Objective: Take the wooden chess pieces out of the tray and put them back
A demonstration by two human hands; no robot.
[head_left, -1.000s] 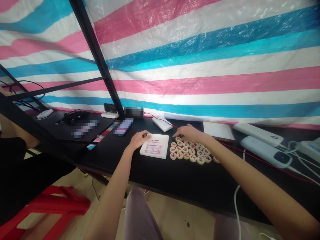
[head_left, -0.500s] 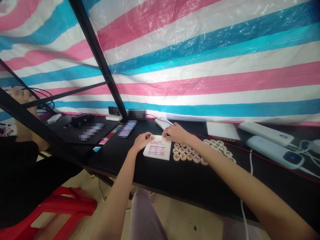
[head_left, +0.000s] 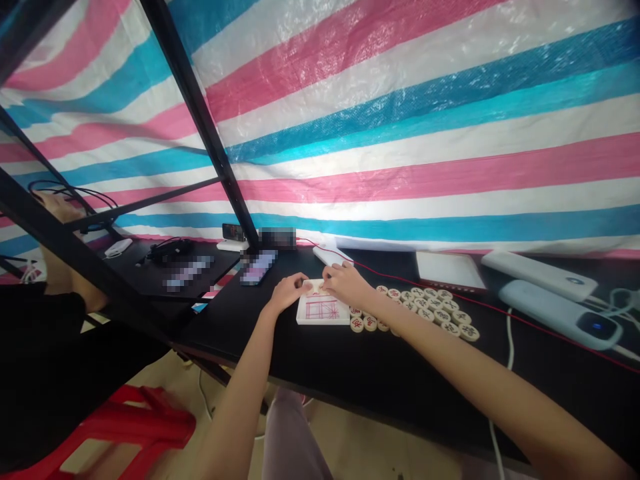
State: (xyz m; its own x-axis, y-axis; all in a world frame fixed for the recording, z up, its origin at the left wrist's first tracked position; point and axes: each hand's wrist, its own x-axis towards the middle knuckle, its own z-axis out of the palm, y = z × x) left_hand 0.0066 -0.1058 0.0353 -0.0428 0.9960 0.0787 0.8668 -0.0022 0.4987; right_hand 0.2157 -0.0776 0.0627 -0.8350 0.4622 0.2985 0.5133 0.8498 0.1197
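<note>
A folded white sheet with a red grid, a chess board (head_left: 323,311), lies on the black table (head_left: 360,360). My left hand (head_left: 287,291) pinches its far left edge with curled fingers. My right hand (head_left: 345,283) rests on its far right edge, fingers closed on the fold. Several round wooden chess pieces (head_left: 425,308) with red and black characters lie in rows just right of the board, partly under my right forearm.
Behind the pieces are a white tablet-like box (head_left: 445,270) and two power banks (head_left: 560,310) with cables. A phone (head_left: 257,267) and small gadgets lie at the left. A black frame post (head_left: 200,120) rises there. Another person sits at far left by a red stool (head_left: 125,427).
My right hand has left the chess pieces and moved left onto the board's far edge, beside the left hand. The view has shifted slightly.
</note>
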